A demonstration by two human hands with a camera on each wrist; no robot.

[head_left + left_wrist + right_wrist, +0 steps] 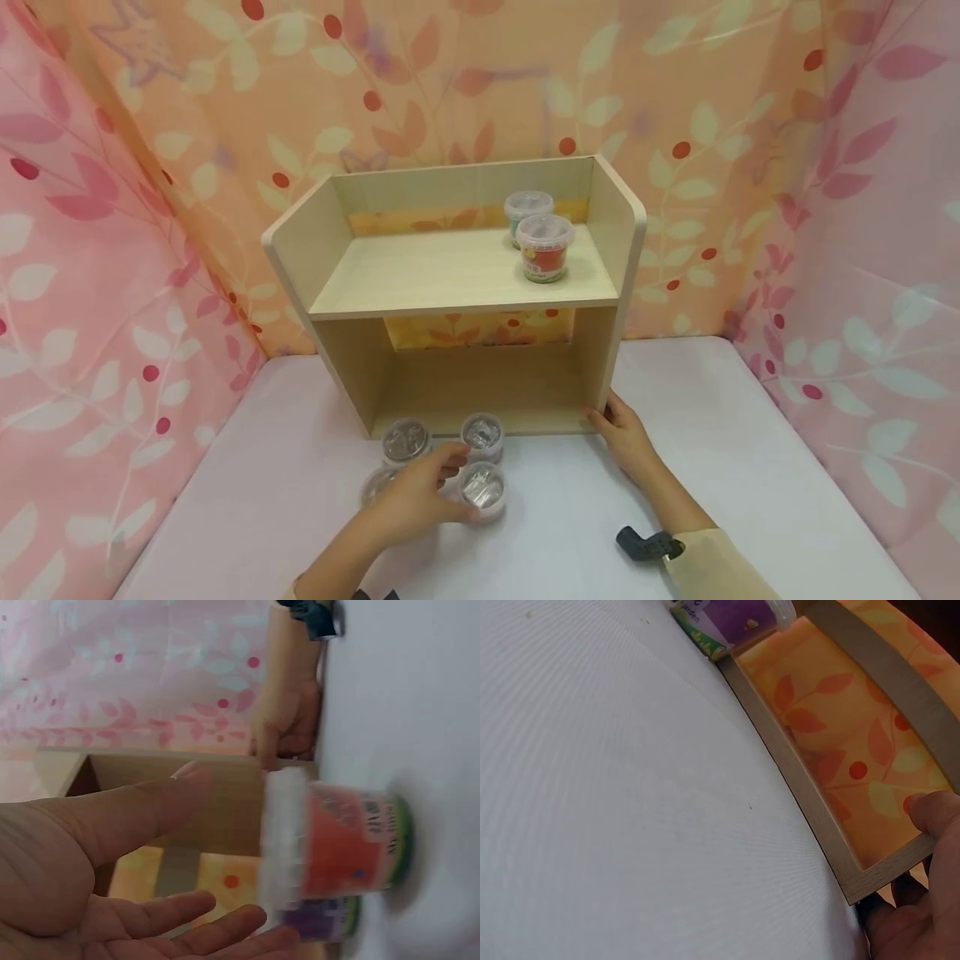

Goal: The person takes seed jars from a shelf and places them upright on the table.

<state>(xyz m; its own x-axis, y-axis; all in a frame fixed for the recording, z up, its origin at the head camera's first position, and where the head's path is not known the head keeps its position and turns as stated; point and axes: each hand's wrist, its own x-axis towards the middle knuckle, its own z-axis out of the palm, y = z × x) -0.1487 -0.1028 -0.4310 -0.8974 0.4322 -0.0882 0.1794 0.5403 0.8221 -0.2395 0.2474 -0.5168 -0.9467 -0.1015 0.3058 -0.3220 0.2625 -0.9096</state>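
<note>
My left hand [408, 504] hovers over a group of small clear-lidded tubs, thumb and fingers spread. Its thumb is close to the front right tub [482, 490], whose red label shows in the left wrist view, where a gap separates hand and tub [345, 840]. Behind that stands a purple-labelled tub [735, 622], near the left fingertips. Two more tubs, one at the back left [406, 439] and one partly hidden by the hand [377, 483], are beside them. My right hand [628, 439] grips the lower front edge of the wooden shelf's right side panel [618, 250], thumb inside and fingers outside.
On the upper board [420, 271] of the two-level shelf, a red-labelled tub [544, 254] stands in front of a teal-labelled tub [527, 204] at the right. The shelf stands on a white-covered table [697, 417], with leaf-patterned curtains [847, 250] around it.
</note>
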